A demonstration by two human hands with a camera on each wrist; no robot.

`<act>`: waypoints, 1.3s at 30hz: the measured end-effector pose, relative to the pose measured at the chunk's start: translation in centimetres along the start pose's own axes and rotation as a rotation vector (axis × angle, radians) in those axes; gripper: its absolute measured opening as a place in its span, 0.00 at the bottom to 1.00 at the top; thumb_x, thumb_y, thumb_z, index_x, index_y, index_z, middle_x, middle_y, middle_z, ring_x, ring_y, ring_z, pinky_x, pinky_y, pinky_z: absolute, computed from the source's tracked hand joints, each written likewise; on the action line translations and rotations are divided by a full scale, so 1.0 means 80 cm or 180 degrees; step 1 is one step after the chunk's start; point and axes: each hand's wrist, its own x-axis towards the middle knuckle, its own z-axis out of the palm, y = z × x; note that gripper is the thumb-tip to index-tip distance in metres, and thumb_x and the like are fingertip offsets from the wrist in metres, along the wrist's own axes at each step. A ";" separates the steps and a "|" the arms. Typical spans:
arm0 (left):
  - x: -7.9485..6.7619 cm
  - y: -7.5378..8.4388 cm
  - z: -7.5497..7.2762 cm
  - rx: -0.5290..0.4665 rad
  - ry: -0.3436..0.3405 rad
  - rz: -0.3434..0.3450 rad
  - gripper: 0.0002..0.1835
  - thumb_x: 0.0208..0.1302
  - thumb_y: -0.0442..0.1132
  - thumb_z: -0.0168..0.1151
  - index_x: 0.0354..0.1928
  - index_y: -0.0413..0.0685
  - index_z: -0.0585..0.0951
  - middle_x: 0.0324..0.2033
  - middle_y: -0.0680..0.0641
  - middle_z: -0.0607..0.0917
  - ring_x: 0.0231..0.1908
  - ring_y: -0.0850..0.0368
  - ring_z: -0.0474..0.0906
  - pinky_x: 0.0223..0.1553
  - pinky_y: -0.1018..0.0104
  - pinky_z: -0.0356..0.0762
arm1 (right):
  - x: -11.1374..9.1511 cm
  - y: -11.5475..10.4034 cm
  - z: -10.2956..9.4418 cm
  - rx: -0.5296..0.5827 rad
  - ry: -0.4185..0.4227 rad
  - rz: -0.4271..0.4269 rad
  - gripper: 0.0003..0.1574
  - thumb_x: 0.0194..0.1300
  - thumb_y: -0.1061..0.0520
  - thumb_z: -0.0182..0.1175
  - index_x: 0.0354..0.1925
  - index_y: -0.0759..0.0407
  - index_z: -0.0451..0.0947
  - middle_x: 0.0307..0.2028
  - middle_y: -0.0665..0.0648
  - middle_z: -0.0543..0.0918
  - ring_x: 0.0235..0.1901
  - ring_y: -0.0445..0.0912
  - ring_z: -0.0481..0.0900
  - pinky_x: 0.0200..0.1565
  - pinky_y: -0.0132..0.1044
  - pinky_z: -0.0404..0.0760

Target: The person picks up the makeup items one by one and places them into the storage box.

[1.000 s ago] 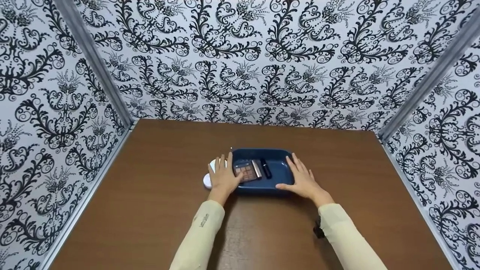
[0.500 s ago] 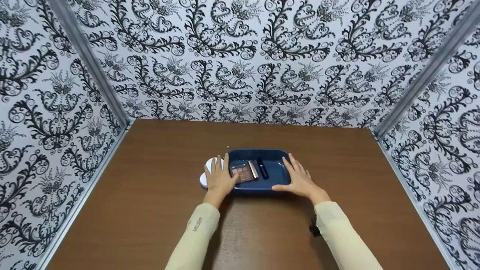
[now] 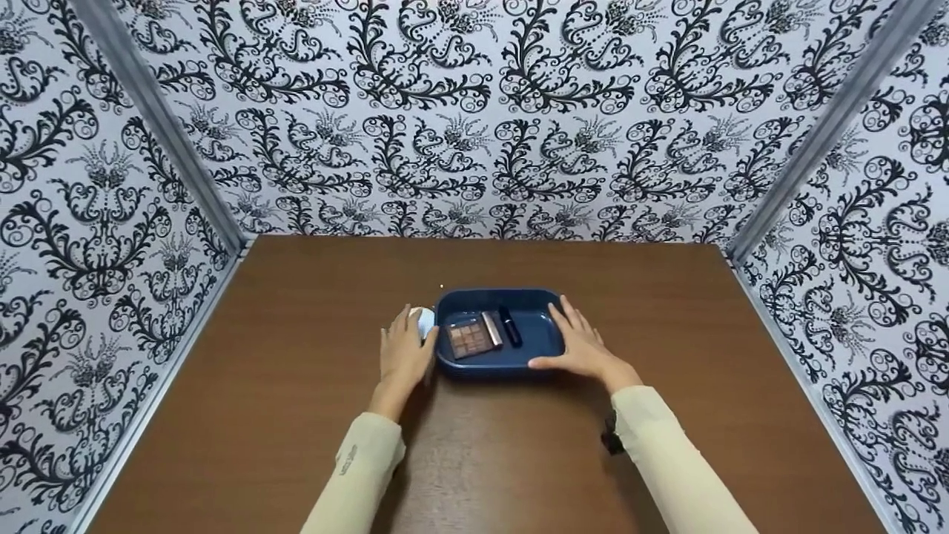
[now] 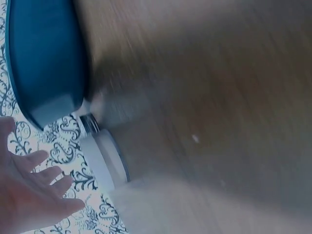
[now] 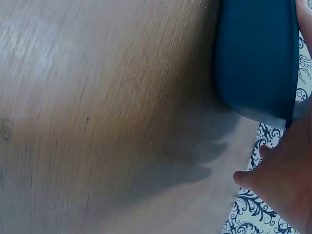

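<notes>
Between left and right fingers [image 3: 574,319] lies the tray [image 3: 537,343].

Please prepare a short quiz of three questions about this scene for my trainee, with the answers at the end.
1. What lies inside the blue tray, next to the brown palette?
a) a spoon
b) a dark tube
c) a cup

2. True or false: the round white item is outside the tray.

3. Which hand is nearest to the round white item?

Key:
1. b
2. True; in the head view it is beside the tray.
3. The left hand
</notes>
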 end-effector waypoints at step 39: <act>-0.016 -0.023 -0.020 0.0386 -0.0134 -0.0252 0.14 0.58 0.32 0.69 0.47 0.46 0.87 0.48 0.41 0.86 0.49 0.41 0.84 0.51 0.47 0.82 | 0.000 -0.004 -0.004 0.0012 -0.0034 -0.0058 0.76 0.49 0.27 0.70 0.80 0.56 0.42 0.80 0.64 0.35 0.77 0.68 0.40 0.68 0.77 0.45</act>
